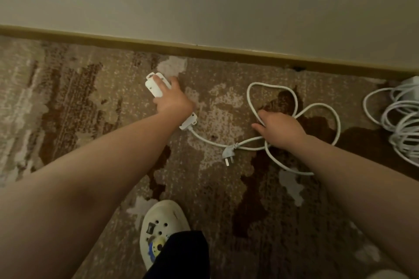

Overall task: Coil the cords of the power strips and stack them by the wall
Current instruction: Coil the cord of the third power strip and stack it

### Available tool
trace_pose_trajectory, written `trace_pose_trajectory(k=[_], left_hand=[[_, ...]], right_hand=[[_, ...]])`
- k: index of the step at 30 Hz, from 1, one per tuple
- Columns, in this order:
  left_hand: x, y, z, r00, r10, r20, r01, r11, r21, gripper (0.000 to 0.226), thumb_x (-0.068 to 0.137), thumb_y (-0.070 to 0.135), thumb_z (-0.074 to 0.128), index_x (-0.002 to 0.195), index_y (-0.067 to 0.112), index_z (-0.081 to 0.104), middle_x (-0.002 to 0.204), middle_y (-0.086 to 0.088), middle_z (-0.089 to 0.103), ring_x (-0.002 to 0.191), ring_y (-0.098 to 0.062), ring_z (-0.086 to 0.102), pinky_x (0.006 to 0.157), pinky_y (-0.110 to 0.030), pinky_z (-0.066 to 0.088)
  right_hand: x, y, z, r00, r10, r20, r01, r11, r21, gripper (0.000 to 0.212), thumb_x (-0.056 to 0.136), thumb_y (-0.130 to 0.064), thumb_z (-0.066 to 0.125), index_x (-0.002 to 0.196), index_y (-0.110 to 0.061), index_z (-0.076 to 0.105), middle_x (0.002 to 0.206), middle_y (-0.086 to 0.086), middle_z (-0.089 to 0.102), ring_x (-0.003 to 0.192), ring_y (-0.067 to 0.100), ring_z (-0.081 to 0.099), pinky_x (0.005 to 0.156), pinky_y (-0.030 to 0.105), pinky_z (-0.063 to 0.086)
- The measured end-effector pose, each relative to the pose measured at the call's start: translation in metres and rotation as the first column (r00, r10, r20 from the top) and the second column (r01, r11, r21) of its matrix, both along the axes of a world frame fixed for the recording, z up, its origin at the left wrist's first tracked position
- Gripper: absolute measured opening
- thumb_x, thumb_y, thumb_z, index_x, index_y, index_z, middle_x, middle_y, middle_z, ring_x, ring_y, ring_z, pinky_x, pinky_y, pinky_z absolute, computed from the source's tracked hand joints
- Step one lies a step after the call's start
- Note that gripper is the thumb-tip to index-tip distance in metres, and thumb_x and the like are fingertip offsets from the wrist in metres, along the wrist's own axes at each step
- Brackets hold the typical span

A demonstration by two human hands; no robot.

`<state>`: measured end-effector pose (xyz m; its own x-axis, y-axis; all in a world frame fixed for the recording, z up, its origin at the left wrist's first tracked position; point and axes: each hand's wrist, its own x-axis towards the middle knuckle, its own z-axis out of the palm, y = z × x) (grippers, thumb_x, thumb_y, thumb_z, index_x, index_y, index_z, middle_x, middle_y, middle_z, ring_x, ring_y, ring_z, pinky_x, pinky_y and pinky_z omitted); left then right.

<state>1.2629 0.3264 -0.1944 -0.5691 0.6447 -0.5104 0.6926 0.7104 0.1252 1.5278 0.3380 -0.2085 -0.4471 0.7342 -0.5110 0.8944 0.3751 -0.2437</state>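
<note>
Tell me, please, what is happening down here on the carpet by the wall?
A person is tidying power strips. Their left hand grips a white power strip lying on the carpet, while the right hand reaches into its loose cord, which sprawls in loops with the plug free. Another white cord bundle lies at the right, near the wall.

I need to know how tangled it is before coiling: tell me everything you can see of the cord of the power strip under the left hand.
The cord is white, round and smooth, plastic by its look. It leaves the near end of the power strip, runs right across the carpet and lies in a few loose, crossing loops, uncoiled. Its plug, prongs toward the camera, rests where the strands cross. The right hand is on the loops, fingers around a strand as far as can be seen. It lies apart from the cord pile at right.
</note>
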Motion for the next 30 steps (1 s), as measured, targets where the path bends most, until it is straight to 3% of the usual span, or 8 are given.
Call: trace_pose_trajectory(k=[4,7,10,13,17,22,27,30], left_hand=[[0.013,-0.008,-0.003,0.992,-0.031,0.125,0.006,0.981,0.194,0.084,0.086,0.023,0.055,0.146,0.04,-0.001,0.158,-0.005,-0.01,0.13,-0.045,0.027,0.091,-0.047,0.042],[0.028,-0.013,0.003,0.94,-0.045,0.337,-0.08,0.935,0.346,0.091,0.08,0.031,0.063,0.146,0.039,0.002,0.145,-0.01,0.032,0.121,-0.037,0.044,0.093,-0.048,0.046],[0.044,-0.015,0.017,0.844,-0.129,0.52,-0.128,0.894,0.43,0.094,0.07,0.032,0.07,0.146,0.035,0.015,0.135,0.0,0.047,0.109,-0.021,0.055,0.08,-0.035,0.049],[0.054,-0.004,0.038,0.763,-0.265,0.59,-0.061,0.879,0.474,0.088,0.072,0.026,0.069,0.147,0.03,0.025,0.139,0.004,0.049,0.113,-0.014,0.056,0.088,-0.033,0.051],[0.064,0.02,0.086,0.621,-0.417,0.664,0.051,0.866,0.497,0.057,0.068,0.024,0.062,0.124,0.028,0.058,0.112,0.002,0.068,0.088,-0.007,0.065,0.068,-0.019,0.052],[0.09,0.048,0.159,0.533,-0.466,0.707,0.201,0.881,0.429,0.023,0.07,0.035,0.057,0.089,0.027,0.066,0.082,0.0,0.071,0.07,-0.014,0.068,0.062,-0.027,0.053],[0.123,0.072,0.222,0.43,-0.545,0.72,0.345,0.836,0.427,0.03,0.086,0.037,0.056,0.107,0.016,0.061,0.098,-0.018,0.071,0.092,-0.034,0.069,0.082,-0.044,0.055],[0.131,0.074,0.251,0.434,-0.569,0.699,0.43,0.812,0.394,0.032,0.089,0.035,0.058,0.116,0.017,0.056,0.099,-0.013,0.072,0.081,-0.029,0.071,0.075,-0.042,0.057]], right_hand=[[-0.004,0.002,-0.002,0.997,-0.072,-0.002,0.072,0.997,-0.012,0.043,0.098,-0.05,0.045,0.128,-0.019,0.042,0.102,0.01,0.065,0.09,0.032,0.063,0.065,0.038,0.045],[-0.005,0.012,0.009,0.986,-0.158,-0.054,0.163,0.98,0.113,0.058,0.096,-0.05,0.049,0.144,-0.02,0.035,0.128,0.013,0.058,0.113,0.034,0.056,0.085,0.044,0.047],[-0.005,0.028,0.028,0.935,-0.242,-0.261,0.291,0.941,0.171,0.053,0.096,-0.044,0.052,0.143,-0.02,0.041,0.139,0.012,0.048,0.126,0.033,0.047,0.099,0.042,0.042],[0.0,0.046,0.061,0.82,-0.247,-0.516,0.375,0.913,0.159,0.063,0.092,-0.033,0.063,0.147,-0.032,0.033,0.146,0.009,0.041,0.135,0.029,0.04,0.108,0.039,0.037],[0.018,0.065,0.115,0.949,0.117,-0.292,-0.003,0.931,0.364,0.094,0.081,-0.039,0.075,0.15,-0.048,0.011,0.162,0.004,0.014,0.145,0.035,0.024,0.115,0.048,0.025],[0.052,0.075,0.176,0.965,0.246,-0.086,-0.149,0.79,0.595,0.093,0.076,-0.044,0.076,0.152,-0.033,0.024,0.162,0.009,0.015,0.139,0.04,0.031,0.107,0.053,0.032],[0.084,0.073,0.229,0.95,0.311,-0.018,-0.18,0.594,0.784,0.063,0.077,-0.037,0.069,0.131,-0.008,0.053,0.13,0.016,0.056,0.117,0.037,0.053,0.093,0.044,0.038],[0.117,0.077,0.259,0.972,0.23,0.048,-0.18,0.6,0.78,0.062,0.078,-0.039,0.068,0.127,-0.004,0.053,0.12,0.019,0.058,0.11,0.038,0.054,0.09,0.044,0.038]])
